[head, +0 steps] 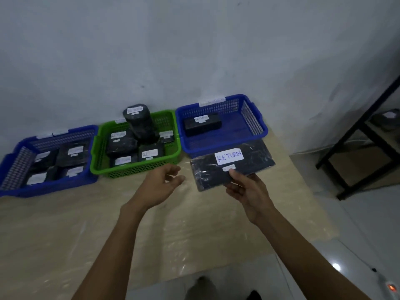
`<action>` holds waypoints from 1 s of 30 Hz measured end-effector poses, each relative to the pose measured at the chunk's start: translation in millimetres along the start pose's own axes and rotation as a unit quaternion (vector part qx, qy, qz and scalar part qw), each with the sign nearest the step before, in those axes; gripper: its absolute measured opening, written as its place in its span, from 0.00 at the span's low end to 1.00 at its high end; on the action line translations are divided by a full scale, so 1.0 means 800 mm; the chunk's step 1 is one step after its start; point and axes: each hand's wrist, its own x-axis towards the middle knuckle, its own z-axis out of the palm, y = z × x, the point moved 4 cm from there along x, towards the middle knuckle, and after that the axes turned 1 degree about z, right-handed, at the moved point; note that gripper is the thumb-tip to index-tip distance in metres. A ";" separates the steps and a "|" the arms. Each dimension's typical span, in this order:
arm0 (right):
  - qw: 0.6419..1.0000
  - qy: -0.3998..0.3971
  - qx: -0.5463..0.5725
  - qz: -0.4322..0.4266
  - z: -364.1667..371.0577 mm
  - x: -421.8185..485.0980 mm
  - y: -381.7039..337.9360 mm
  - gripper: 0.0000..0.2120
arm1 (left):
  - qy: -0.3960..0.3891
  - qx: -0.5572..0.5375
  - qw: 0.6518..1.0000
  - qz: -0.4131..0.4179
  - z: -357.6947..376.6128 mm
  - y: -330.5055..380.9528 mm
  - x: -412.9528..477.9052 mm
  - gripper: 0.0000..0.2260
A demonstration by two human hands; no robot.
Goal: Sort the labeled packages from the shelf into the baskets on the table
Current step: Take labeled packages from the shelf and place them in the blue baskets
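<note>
My right hand (244, 189) pinches the near edge of a flat black package (253, 163) with a white label reading RETURN, held just in front of the right blue basket (253, 128). That basket holds one black box (202, 126). My left hand (160, 182) hovers with relaxed fingers and nothing in it, left of the package and in front of the green basket (138, 167), which holds several black labeled packages, one standing tall (140, 124). The left blue basket (54, 185) also holds several labeled packages.
The three baskets stand in a row against the wall on a light wooden table (97, 230) covered in clear plastic. A black metal shelf (368, 148) stands at the right, with a package (387, 118) on it. Grey floor lies to the right and below.
</note>
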 end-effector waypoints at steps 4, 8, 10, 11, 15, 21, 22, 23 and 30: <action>1.000 0.007 0.007 0.015 0.006 0.063 -0.020 0.24 | 0.007 0.012 1.000 -0.023 0.007 -0.006 0.047 0.16; 0.999 0.034 0.016 0.016 0.022 0.126 -0.034 0.25 | 0.017 0.026 1.000 0.002 0.012 -0.006 0.113 0.12; 0.998 0.049 0.013 0.023 0.031 0.157 -0.040 0.24 | 0.033 0.032 0.999 0.007 0.013 -0.009 0.146 0.14; 0.998 0.060 0.009 0.027 0.036 0.170 -0.043 0.24 | 0.035 0.034 0.999 0.004 0.015 -0.012 0.161 0.16; 0.994 0.104 0.017 0.036 0.048 0.221 -0.055 0.25 | 0.034 0.057 0.998 0.020 0.027 -0.021 0.207 0.16; 0.985 0.131 -0.040 0.104 0.047 0.288 -0.061 0.24 | 0.049 0.114 0.992 0.025 0.044 -0.027 0.251 0.21; 0.983 0.125 -0.054 0.122 0.048 0.297 -0.061 0.23 | 0.051 0.118 0.992 0.018 0.046 -0.029 0.255 0.22; 0.981 0.120 -0.065 0.136 0.051 0.307 -0.061 0.23 | 0.056 0.117 0.991 0.014 0.049 -0.031 0.259 0.22; 0.966 0.126 -0.131 0.182 0.062 0.353 -0.044 0.26 | 0.088 0.139 0.986 0.014 0.069 -0.046 0.280 0.26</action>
